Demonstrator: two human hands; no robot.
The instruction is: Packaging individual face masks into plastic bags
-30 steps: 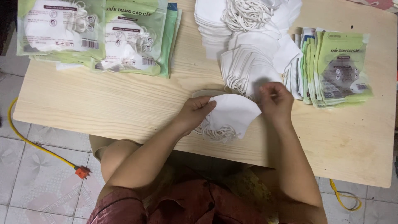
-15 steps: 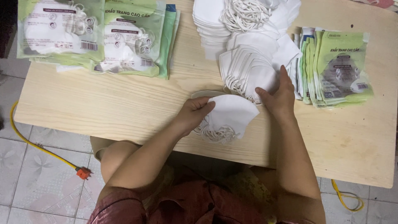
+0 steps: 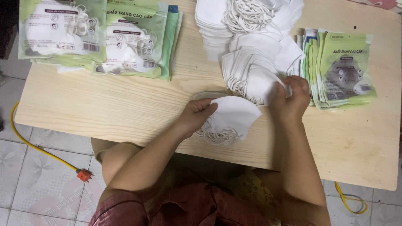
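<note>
Head view: your left hand (image 3: 197, 115) pins a small mask stack (image 3: 232, 117) mid-frame while right hand (image 3: 289, 98) fingers pinch another mask (image 3: 259, 86); empty pouches (image 3: 341, 71) wait right.

Masks (image 3: 251, 79) centre on table (image 3: 125, 113); filled packets (image 3: 96, 37) left; empty packets (image 3: 341, 71) right

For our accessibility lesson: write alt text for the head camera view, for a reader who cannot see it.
A person's left hand holds down a small stack of white face masks on a wooden table, while the right hand picks at a fanned mask pile. Green packets lie alongside.
</note>
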